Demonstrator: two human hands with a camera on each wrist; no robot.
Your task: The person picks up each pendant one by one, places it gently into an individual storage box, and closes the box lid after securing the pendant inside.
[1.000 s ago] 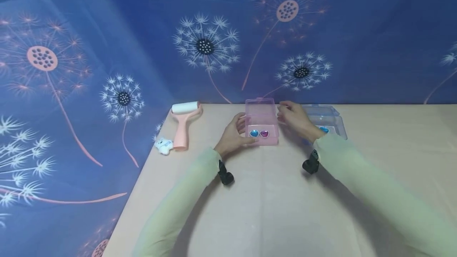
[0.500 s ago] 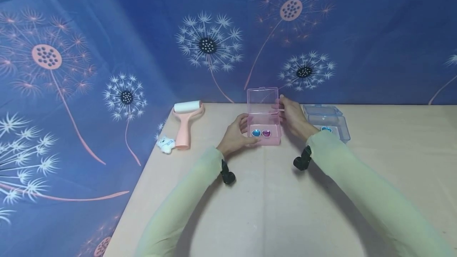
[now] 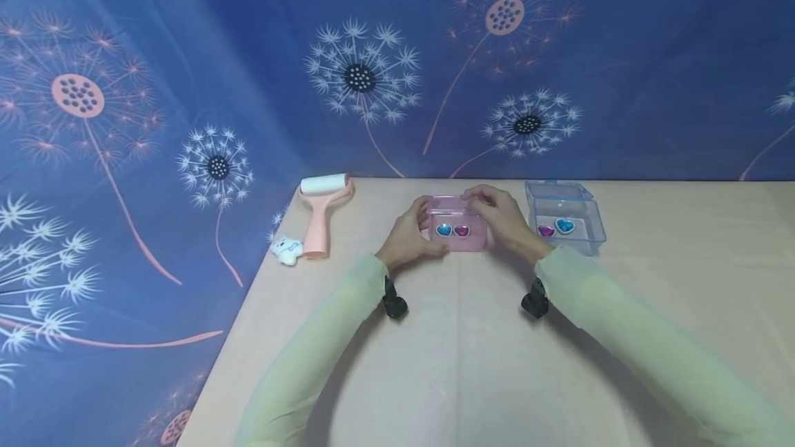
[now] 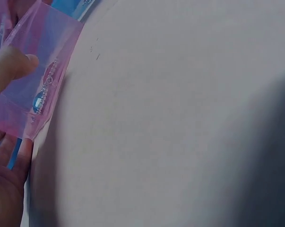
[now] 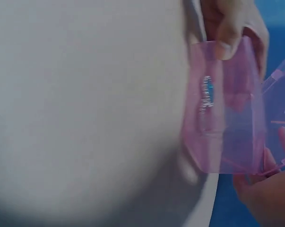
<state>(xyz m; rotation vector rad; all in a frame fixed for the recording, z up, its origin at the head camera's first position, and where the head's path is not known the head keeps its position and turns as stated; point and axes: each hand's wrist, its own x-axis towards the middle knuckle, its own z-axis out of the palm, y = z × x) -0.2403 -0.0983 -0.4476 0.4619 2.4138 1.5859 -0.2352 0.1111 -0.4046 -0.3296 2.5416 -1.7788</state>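
A translucent pink plastic box (image 3: 475,243) rests on the table with its lid (image 3: 444,204) raised at a slant. Inside it lie a blue gem (image 3: 444,230) and a magenta gem (image 3: 462,230), both with sparkly pale rims. My left hand (image 3: 406,234) grips the box's left end, its thumb (image 4: 20,66) on the front wall. At the lid's right edge, my right hand (image 3: 502,218) holds the lid between its fingers; its fingertips partly hide that corner. Just right of this hand stands an open translucent blue box (image 3: 593,223) containing a magenta gem (image 3: 546,231) and a blue gem (image 3: 565,226).
To the left lies a lint roller (image 3: 318,223) with a white roll and pink handle. Beside its handle sits a small white and light-blue figure (image 3: 286,251). A blue dandelion-print cloth (image 3: 397,74) hangs behind the pale table (image 3: 491,371) and along its left side.
The pink lid stood tall half a second ago and now looks lower and more tilted. My right hand has shifted left with it, uncovering the blue box's magenta gem. My left hand stays put.
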